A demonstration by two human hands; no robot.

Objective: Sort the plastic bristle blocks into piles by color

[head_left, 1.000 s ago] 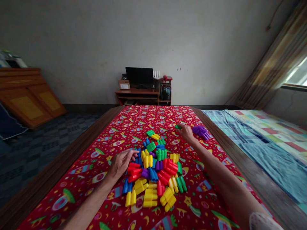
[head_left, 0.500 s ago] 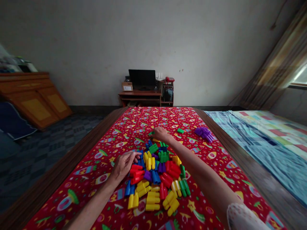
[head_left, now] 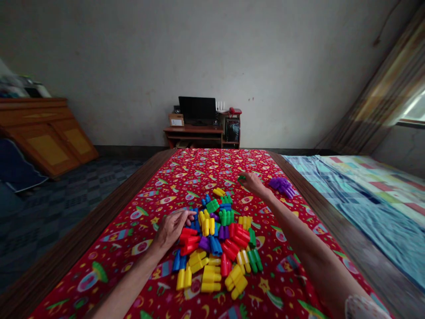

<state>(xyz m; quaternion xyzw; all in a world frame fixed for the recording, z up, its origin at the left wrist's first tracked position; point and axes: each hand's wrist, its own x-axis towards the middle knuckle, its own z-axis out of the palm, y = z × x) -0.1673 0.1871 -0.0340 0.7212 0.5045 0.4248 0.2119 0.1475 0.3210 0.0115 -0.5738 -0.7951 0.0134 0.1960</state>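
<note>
A pile of plastic building blocks in several colours lies on the red cloth. At its left edge rests my left hand [head_left: 171, 229], fingers stretched loosely toward the blue blocks [head_left: 195, 227] and holding nothing visible. Red blocks [head_left: 189, 241] lie just below those fingertips, and yellow blocks [head_left: 206, 223] are right of them. Beyond the pile, to the right, my right hand [head_left: 254, 183] is closed on a green block [head_left: 241, 177], mostly covered by the fingers. To the right of that hand sits a group of purple blocks [head_left: 282, 186].
The patterned red cloth [head_left: 133, 261] covers a long table with dark wooden edges [head_left: 133, 186]. A bed with a blue sheet [head_left: 358, 212] is on the right. At the far end stands a desk [head_left: 195, 132] with a monitor [head_left: 197, 109]; a wooden cabinet [head_left: 46, 137] is left.
My right hand has moved right with a green block, from the pile's far end to where a single green block lay. The yellow block it covered now shows. My left hand has stayed still.
</note>
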